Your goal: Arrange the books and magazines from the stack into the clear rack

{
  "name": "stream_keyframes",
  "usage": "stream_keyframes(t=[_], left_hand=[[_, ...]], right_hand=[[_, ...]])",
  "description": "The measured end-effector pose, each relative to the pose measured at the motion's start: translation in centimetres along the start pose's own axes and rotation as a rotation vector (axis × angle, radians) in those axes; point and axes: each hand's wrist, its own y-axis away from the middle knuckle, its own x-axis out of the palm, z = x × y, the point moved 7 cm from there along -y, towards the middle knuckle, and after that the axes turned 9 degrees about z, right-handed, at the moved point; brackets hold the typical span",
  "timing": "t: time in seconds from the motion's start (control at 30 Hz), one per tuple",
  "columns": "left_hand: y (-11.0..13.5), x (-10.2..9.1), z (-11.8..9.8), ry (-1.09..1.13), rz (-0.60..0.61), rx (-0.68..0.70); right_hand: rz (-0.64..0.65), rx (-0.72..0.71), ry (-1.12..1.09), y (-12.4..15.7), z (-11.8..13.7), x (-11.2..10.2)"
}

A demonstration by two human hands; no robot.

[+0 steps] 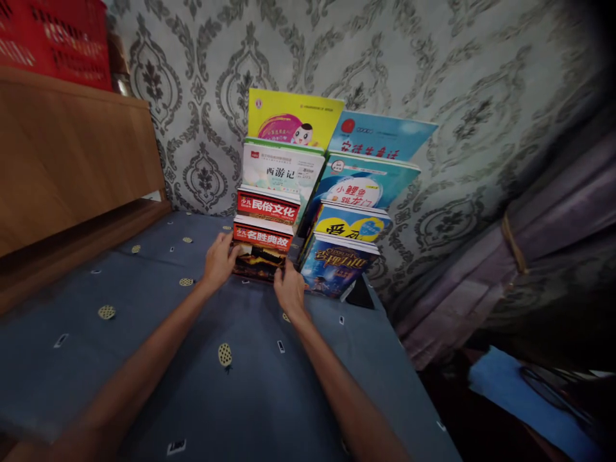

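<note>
Two rows of upright children's books stand against the wall. My left hand [221, 260] is at the left edge of the front red-and-black book [262, 240], with its thumb on the cover. On the lower right edge of this same book my right hand [290, 287] is closed, so the book sits between both hands. Right behind it is another red book [269, 205], then a white book [283, 168] and a tall yellow book [293, 119]. Beside my right hand, a dark blue book [337, 266] fronts the other row.
The right row also has a yellow-and-blue book [353, 223] and teal books [370, 179]. A wooden cabinet [77, 147] with a red basket [72, 45] stands at left. The blue patterned cloth [240, 398] ends at right near a curtain [462, 308].
</note>
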Motion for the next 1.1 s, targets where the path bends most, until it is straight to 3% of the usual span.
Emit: stream_keyframes(t=[0.53,1.1], left_hand=[[0.9,0.8,0.6,-0.054,0.061,-0.066],[1.2,0.8,1.4,0.038,0.03,-0.082]], right_hand=[[0.007,-0.024,0.073,0.5,0.2,0.0],[0.012,-0.034,0.04,0.3,-0.1,0.2]])
